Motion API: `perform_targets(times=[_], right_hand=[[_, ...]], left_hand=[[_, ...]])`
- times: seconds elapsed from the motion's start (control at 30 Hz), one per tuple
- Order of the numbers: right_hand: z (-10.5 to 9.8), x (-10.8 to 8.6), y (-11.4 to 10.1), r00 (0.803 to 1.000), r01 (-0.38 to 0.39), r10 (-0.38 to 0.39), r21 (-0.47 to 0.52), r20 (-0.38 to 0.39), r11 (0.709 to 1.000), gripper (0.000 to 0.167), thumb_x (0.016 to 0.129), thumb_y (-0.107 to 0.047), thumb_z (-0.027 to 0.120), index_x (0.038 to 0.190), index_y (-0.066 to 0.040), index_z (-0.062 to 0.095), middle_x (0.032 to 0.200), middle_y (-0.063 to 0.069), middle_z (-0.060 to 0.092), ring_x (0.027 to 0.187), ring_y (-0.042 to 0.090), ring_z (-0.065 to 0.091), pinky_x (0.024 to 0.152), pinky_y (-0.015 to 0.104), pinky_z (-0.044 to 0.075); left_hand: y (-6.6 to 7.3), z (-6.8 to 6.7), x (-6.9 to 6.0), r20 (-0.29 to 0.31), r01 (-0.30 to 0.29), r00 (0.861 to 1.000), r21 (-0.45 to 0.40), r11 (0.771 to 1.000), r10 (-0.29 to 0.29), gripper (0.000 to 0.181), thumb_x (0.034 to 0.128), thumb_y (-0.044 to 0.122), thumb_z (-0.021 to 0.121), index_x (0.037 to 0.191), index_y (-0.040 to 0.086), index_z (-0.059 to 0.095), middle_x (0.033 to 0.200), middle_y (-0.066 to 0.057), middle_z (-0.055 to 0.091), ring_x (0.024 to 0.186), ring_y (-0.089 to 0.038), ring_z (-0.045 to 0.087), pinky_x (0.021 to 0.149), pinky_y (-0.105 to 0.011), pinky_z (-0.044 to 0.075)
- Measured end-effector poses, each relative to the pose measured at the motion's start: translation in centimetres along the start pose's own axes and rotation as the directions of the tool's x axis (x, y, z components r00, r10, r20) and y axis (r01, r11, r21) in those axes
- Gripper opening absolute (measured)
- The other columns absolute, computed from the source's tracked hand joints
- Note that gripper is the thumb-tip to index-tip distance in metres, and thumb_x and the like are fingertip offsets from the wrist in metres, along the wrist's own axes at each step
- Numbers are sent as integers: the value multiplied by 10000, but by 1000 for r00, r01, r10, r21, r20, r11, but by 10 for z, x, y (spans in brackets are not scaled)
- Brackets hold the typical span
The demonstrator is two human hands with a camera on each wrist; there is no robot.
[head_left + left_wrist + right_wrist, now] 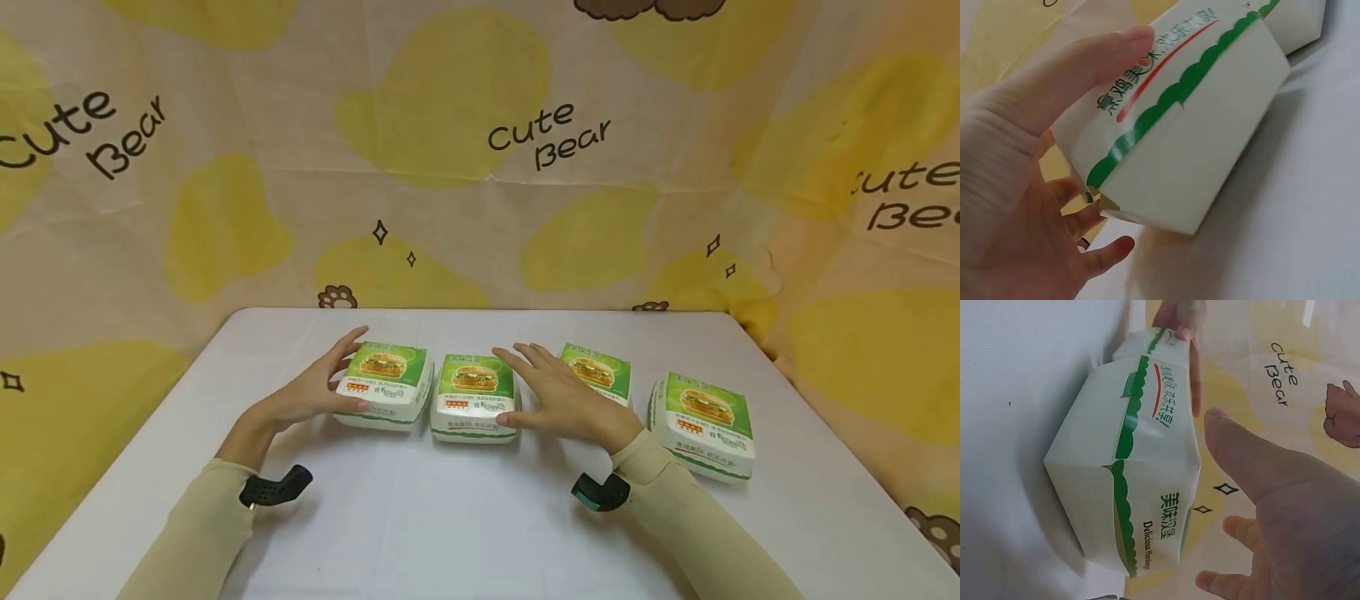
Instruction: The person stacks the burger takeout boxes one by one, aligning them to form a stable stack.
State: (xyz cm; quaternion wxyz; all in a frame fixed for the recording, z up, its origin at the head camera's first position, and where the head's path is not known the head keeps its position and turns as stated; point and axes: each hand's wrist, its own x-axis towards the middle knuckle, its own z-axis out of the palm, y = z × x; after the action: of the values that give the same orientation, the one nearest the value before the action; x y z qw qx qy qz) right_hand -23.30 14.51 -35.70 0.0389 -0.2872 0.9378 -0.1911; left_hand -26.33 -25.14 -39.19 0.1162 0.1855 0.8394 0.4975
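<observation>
One yellow-blotched cloth (442, 92) fills the back; "Cute Bear" shows on it three times, with the words at 10 and 3 o'clock cut by the frame. One white counter (420, 525) leaves the view at 6 o'clock, and so do two pale sleeves (191, 525). The left hand (311, 396) spans the leftmost box (390, 387), at the counter's 10 o'clock; some fingers are hidden behind it, so I cannot tell if this grip is firm. The right hand (562, 400) has its grip released, beside the second box (474, 400) at 12, and partly hides the third box (600, 371) at 2. The fourth box (705, 425) sits at 3. Their small print is hard to read. Two dark wristbands (277, 490) are smallest.
</observation>
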Motion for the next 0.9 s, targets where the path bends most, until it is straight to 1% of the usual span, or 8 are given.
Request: perform_targets(times=[0.1,0.2,0.33,0.47,0.6,0.7,0.8,0.9], right_hand=[[1,1,1,1000,-9,9,0,13,1000,933,870,-618,688,1617,-340,204,1685,137,213,1574,366,160,1237,626,189],[3,2,2,1000,-16,16,0,21,1000,934,871,-627,682,1618,-350,194,1690,129,200,1576,365,152,1232,638,188],[5,1,3,1000,-15,15,7,13,1000,939,867,-623,691,1617,-341,204,1687,142,202,1572,383,155,1227,648,189],[8,1,4,1000,-14,14,13,7,1000,943,861,-613,704,1616,-329,217,1682,157,212,1570,388,160,1233,641,180],[10,1,4,1000,0,0,6,-1,1000,960,848,-617,715,1615,-327,216,1678,156,220,1570,377,162,1240,650,126],[11,1,4,1000,5,-5,-5,0,1000,977,837,-629,718,1617,-333,209,1680,154,211,1574,369,143,1235,674,56],[11,2,4,1000,0,0,-18,7,1000,995,825,-657,713,1618,-343,200,1686,152,196,1578,373,124,1224,694,18],[10,3,5,1000,2,-1,-27,9,1000,1008,814,-679,709,1617,-336,206,1685,157,200,1576,381,130,1215,709,22]], left_hand=[[0,-1,0,-39,2,999,-1,1000,-2,1148,820,209,819,1631,339,16,1675,-241,85,1518,-525,131,1165,-724,218],[-1,-1,0,-81,28,996,8,1000,-27,1148,820,224,815,1629,342,8,1679,-237,64,1521,-523,119,1168,-731,195],[-8,2,0,-109,45,993,12,999,-43,1154,815,247,807,1626,346,-8,1684,-226,51,1538,-494,84,1170,-744,160],[-21,3,-3,-78,18,997,-35,999,-21,1146,843,217,781,1624,330,-49,1687,-233,11,1546,-490,38,1177,-740,134],[-30,1,-9,-11,-15,1000,-129,992,13,1107,897,142,716,1622,295,-106,1684,-247,-78,1539,-514,-31,1183,-734,47],[-34,-2,-10,40,-16,999,-173,985,23,1092,916,128,687,1618,285,-136,1683,-240,-118,1539,-499,-51,1176,-731,-18],[-36,-3,-9,62,-9,998,-184,983,21,1126,898,134,705,1614,296,-148,1687,-214,-152,1546,-469,-76,1179,-721,-54],[-36,-4,-7,59,-13,998,-175,984,23,1192,857,122,749,1614,282,-157,1683,-203,-188,1548,-456,-133,1177,-715,-91]])
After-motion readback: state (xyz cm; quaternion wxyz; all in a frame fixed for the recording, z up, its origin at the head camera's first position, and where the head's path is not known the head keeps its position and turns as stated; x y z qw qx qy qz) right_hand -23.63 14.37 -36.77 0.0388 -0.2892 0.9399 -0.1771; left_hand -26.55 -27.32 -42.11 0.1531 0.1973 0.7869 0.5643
